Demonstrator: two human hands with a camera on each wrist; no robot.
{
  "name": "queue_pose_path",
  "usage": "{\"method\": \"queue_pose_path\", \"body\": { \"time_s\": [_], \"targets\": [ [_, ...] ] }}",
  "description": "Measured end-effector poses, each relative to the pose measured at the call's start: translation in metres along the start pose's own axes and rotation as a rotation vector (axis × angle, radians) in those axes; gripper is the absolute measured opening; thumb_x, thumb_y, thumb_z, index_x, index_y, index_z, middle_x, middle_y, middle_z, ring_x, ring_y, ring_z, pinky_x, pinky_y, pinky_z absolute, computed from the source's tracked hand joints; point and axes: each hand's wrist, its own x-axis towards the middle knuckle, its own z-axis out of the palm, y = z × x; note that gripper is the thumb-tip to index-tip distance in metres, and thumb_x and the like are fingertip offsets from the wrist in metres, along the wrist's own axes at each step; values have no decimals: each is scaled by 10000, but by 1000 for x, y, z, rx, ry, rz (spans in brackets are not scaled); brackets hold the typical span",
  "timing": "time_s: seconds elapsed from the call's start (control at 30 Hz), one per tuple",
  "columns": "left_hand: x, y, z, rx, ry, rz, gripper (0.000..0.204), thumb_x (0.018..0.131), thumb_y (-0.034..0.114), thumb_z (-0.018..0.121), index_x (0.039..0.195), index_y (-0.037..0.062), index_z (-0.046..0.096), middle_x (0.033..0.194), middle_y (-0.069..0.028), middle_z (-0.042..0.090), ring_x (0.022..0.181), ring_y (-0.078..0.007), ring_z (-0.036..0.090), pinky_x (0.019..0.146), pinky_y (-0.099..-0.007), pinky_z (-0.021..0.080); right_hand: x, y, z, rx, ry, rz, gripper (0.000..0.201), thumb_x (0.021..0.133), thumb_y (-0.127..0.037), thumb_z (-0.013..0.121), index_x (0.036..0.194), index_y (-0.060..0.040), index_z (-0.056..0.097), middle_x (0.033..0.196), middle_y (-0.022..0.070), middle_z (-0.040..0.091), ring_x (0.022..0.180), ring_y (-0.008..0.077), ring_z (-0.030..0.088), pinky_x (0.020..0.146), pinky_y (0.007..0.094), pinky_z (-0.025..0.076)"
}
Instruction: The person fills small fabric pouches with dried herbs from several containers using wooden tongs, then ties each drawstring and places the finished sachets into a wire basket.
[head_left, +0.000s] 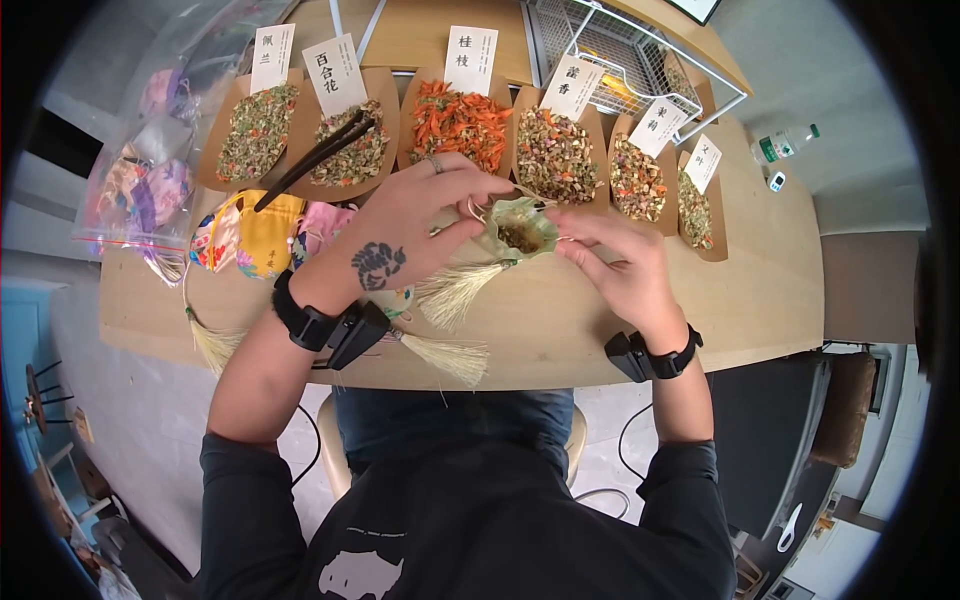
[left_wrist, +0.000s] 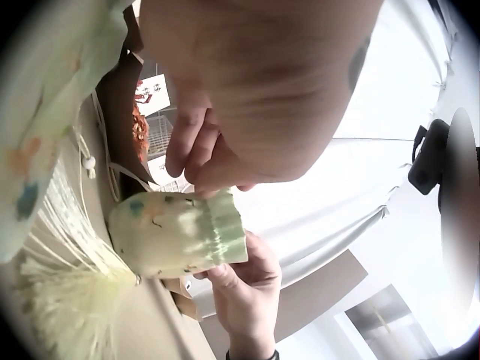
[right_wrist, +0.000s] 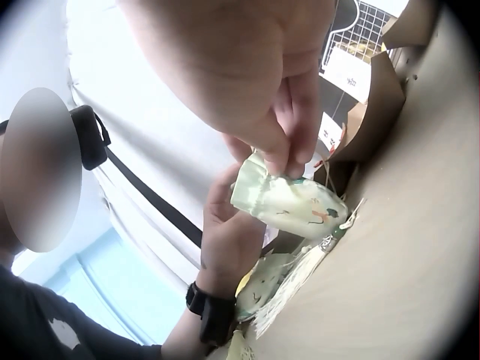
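A pale green drawstring pouch (head_left: 497, 247) with a printed pattern stands upright, its mouth open and dried herbs (head_left: 520, 237) inside. At the left of its mouth, my left hand (head_left: 415, 210) pinches the drawstring, whose loop shows by the thumb. My right hand (head_left: 622, 258) pinches the pouch's opposite side at the gathered rim, thumb against fingers. Both wrist views show the pouch (left_wrist: 169, 232) (right_wrist: 296, 206) between the two hands, with the ruffled top toward the person. From its bottom a cream tassel (head_left: 462, 292) spreads over the table.
Several kraft trays of dried herbs with name cards line the back, including orange-red pieces (head_left: 460, 125). Dark tongs (head_left: 315, 160) lean over a yellow pouch (head_left: 268, 235) and other patterned pouches at left. Behind are a plastic bag (head_left: 140, 190), wire basket (head_left: 610, 65) and bottle (head_left: 785, 145).
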Motion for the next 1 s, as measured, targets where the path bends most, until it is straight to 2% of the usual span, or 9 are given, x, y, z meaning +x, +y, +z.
{"method": "queue_pose_path", "body": {
  "time_s": [0.17, 0.27, 0.37, 0.47, 0.67, 0.7, 0.8, 0.87, 1.0],
  "targets": [
    [-3, -8, -4, 67, -48, -129, 286, 878, 59, 801, 1162, 69, 767, 1006, -58, 660, 853, -187, 657, 759, -323, 546, -5, 1, -5, 101, 74, 128, 358, 886, 27, 803, 1232, -59, 783, 1030, 101, 801, 874, 176, 763, 805, 315, 626],
    [-3, -19, -9, 204, -27, 62, 200, 876, 77, 816, 1067, 39, 773, 969, -46, 661, 821, -168, 649, 705, -309, 519, -15, 8, -20, 55, 82, 191, 356, 893, 40, 792, 1239, -46, 779, 984, 93, 793, 859, 150, 752, 808, 297, 620],
    [-1, -6, -18, 90, -58, -22, 123, 898, 84, 808, 1002, 30, 772, 942, -32, 662, 816, -150, 636, 688, -292, 494, -26, 19, -43, 42, 96, 313, 329, 899, 47, 782, 1215, -45, 785, 930, 78, 772, 840, 154, 737, 813, 302, 602],
    [-1, -1, -18, -13, -86, -52, 96, 924, 87, 795, 996, 30, 769, 946, -30, 664, 815, -137, 628, 693, -280, 490, -32, 23, -54, -98, -15, 247, 325, 904, 65, 759, 1207, -48, 785, 952, 77, 761, 850, 177, 717, 831, 321, 591],
    [1, -3, -10, -304, -118, -87, 85, 937, 76, 792, 1002, 25, 771, 1006, -34, 670, 868, -125, 638, 762, -270, 509, -17, -1, -32, 77, -100, 177, 583, 889, 28, 775, 1443, -109, 659, 949, 61, 721, 887, 188, 695, 815, 344, 578],
    [1, -2, -9, -315, -146, -90, 76, 942, 67, 783, 1004, 24, 771, 1029, -42, 672, 889, -129, 646, 782, -274, 517, -12, -3, -28, 77, -127, 139, 673, 877, -31, 814, 1507, -138, 602, 876, 52, 691, 835, 182, 695, 769, 333, 573],
    [2, -4, -6, -354, -207, -49, 78, 954, 38, 759, 1028, 16, 769, 1100, -69, 681, 938, -150, 676, 832, -291, 544, 10, -24, -18, 2, -242, 162, 668, 874, -86, 837, 1499, -144, 609, 776, 49, 654, 717, 188, 665, 704, 329, 566],
    [2, -8, -4, -386, -210, 33, 114, 957, 17, 745, 1068, 7, 768, 1149, -91, 687, 955, -172, 702, 853, -311, 567, 15, -18, -7, -27, -208, 97, 482, 860, -132, 865, 1308, -99, 690, 688, 39, 608, 607, 188, 610, 600, 343, 520],
    [-1, -1, 0, -676, -53, -104, 219, 979, 7, 676, 1186, -20, 744, 1192, -124, 695, 877, -206, 733, 838, -338, 594, 19, -19, -16, 65, -256, 80, 282, 874, -119, 864, 1099, -65, 703, 670, 7, 617, 587, 125, 601, 542, 294, 459]
  ]
}}
